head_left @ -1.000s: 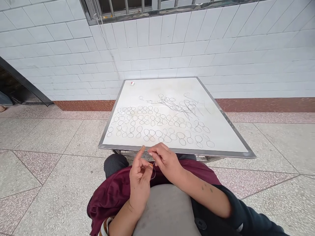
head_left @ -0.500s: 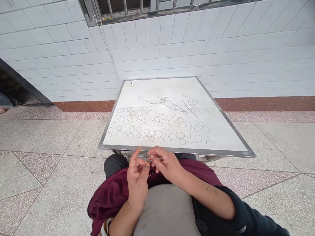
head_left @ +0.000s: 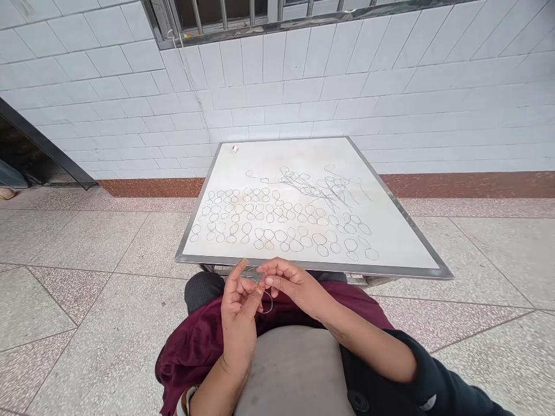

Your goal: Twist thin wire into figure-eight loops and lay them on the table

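A thin wire loop [head_left: 272,303] hangs between my hands, above my lap. My left hand [head_left: 239,309] pinches it between thumb and fingers, with the index finger raised. From the right side, my right hand [head_left: 292,284] closes its thumb and fingertips on the upper part of the wire. Its exact grip is partly hidden by the fingers. In front of me, rows of figure-eight wire loops [head_left: 281,235] lie on the white tabletop [head_left: 390,237]. Behind them is a tangled heap of longer wires [head_left: 314,185] with looped ends.
A metal edge [head_left: 312,267] borders the tabletop close to my hands. One small white and red object [head_left: 235,149] sits at the far left corner. The white tiled wall [head_left: 269,107] stands behind the table, below a barred window [head_left: 251,17].
My right hand has shifted slightly, its fingertips closing nearer to the left thumb. Below the fingers, the wire loop shows wider and rounder. The things on the table stay put.
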`<action>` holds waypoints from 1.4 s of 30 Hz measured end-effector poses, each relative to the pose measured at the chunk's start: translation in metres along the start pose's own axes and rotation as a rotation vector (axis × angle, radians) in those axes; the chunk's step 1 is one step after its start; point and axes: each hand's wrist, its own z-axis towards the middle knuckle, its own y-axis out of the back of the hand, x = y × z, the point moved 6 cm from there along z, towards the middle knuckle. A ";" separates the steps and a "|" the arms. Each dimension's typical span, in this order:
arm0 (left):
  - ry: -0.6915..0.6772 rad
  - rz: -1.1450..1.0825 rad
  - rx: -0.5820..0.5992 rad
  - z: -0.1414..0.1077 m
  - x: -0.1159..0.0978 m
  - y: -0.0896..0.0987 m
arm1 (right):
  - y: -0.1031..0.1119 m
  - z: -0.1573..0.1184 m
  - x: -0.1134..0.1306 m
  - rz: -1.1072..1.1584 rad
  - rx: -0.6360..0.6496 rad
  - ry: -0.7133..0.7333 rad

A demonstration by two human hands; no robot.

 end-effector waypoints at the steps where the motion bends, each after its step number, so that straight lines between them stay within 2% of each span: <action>1: 0.004 -0.007 0.003 0.000 0.000 0.000 | 0.000 0.000 -0.001 0.007 -0.002 0.004; 8: 0.003 0.030 0.005 0.000 0.002 -0.001 | 0.002 0.001 -0.005 0.013 -0.075 0.063; 16: -0.007 0.123 0.005 0.003 0.002 -0.005 | 0.000 -0.001 -0.015 0.107 -0.192 0.026; 25: -0.025 0.103 -0.036 0.007 0.001 0.000 | 0.002 -0.004 -0.014 -0.092 -0.138 0.058; 31: -0.005 0.105 0.000 0.008 -0.001 -0.003 | 0.004 -0.003 -0.012 -0.083 -0.154 0.031; 42: 0.035 0.061 0.062 0.008 0.001 -0.005 | 0.012 -0.002 -0.008 -0.077 -0.198 0.072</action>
